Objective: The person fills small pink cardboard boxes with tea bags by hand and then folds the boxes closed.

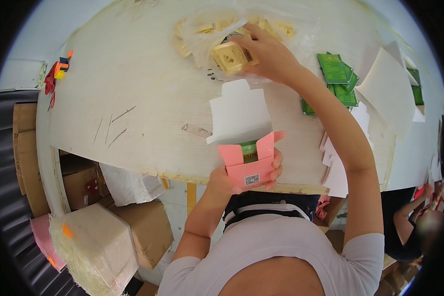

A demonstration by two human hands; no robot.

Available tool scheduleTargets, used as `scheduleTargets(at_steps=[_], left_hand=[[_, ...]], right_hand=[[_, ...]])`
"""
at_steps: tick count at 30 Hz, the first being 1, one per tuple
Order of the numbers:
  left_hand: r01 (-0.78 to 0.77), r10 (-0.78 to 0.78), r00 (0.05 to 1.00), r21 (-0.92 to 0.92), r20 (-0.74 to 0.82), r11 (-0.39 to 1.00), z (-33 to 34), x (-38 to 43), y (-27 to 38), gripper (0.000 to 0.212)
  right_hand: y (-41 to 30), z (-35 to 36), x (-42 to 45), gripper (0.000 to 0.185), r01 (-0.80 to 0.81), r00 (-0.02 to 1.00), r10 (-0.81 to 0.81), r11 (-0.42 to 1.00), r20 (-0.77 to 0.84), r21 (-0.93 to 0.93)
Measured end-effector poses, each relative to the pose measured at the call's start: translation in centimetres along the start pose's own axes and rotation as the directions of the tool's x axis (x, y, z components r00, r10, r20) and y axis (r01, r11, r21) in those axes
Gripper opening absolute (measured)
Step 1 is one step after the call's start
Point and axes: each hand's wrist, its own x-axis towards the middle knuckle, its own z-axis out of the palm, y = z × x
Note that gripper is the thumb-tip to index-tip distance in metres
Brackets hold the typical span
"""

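My left hand [225, 179] holds a small pink paperboard box [249, 168] at the table's front edge. The box's white-lined lid [240, 111] stands unfolded away from me, and a green sachet [249, 151] shows inside. Farther back, my right hand [261, 51] grips a yellow packet [230, 57] at the mouth of a clear plastic bag [303, 31]. More yellow sachets [264, 27] lie in that bag. To the right, several green sachets [335, 69] lie in a loose pile, partly behind my right forearm.
White paper pieces [335, 175] and a large white sheet [386, 87] lie on the right. Red scissors [51, 83] and coloured tape rolls [61, 68] lie at the table's left edge. Cardboard boxes [148, 229] stand below the table. Another person [407, 222] is at far right.
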Motion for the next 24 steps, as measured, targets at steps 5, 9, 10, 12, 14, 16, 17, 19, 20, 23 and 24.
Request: scheduleTargets(at_steps=[5,9,10,12,14,16,17,19,20,23,24], left_hand=[[0.003,-0.003,1.000,-0.021,-0.027,1.000,0.5,0.6,-0.4,0.113],[0.011,-0.011,1.000,-0.004,-0.004,1.000,0.6,1.3,-0.9,0.112],[0.010,-0.010,1.000,-0.002,-0.003,1.000,0.5,1.2,-1.0,0.112],[0.016,-0.016,1.000,0.009,-0.007,1.000,0.5,1.2,-1.2,0.112],[0.034,-0.033,0.999,0.021,-0.019,0.999,0.9,1.6,-1.5,0.112],[0.084,-0.083,0.996,0.027,-0.031,0.996,1.1,2.2,-1.9,0.111],[0.108,-0.107,0.994,0.030,-0.037,0.994,1.1,2.3,-2.1,0.111],[0.139,-0.139,0.990,0.066,-0.007,0.988,1.1,2.5,-2.8,0.102],[0.152,-0.153,0.988,0.085,0.007,0.985,1.0,2.5,-3.2,0.097],[0.287,-0.297,0.955,0.239,0.005,0.927,0.8,2.1,-3.5,0.108],[0.301,-0.305,0.952,0.228,-0.019,0.926,0.8,1.8,-3.7,0.108]], right_hand=[[-0.6,-1.4,-0.4,0.042,-0.012,0.999,0.008,0.996,0.047,0.091],[-0.5,-3.5,-1.5,0.038,0.038,0.975,0.005,0.981,-0.223,0.189],[-1.4,-4.9,-2.0,0.038,-0.069,0.972,0.154,0.908,-0.175,0.414],[-3.8,-9.3,-3.7,0.038,-0.266,0.917,0.398,0.590,0.011,0.762],[-5.1,-13.0,-5.8,0.037,-0.229,0.944,0.325,0.524,0.057,0.820],[-5.6,-14.8,-7.0,0.035,-0.182,0.980,0.173,0.594,0.096,0.784],[-5.7,-15.3,-7.4,0.034,-0.137,0.990,0.064,0.692,0.129,0.709],[-5.7,-16.0,-8.2,0.033,-0.069,0.975,-0.078,0.784,0.209,0.616],[-5.8,-16.1,-8.5,0.033,-0.059,0.962,-0.119,0.788,0.247,0.612],[-5.8,-16.6,-9.2,0.039,-0.086,0.896,-0.196,0.803,0.398,0.589],[-6.3,-16.8,-9.2,0.039,-0.147,0.869,-0.181,0.795,0.460,0.589]])
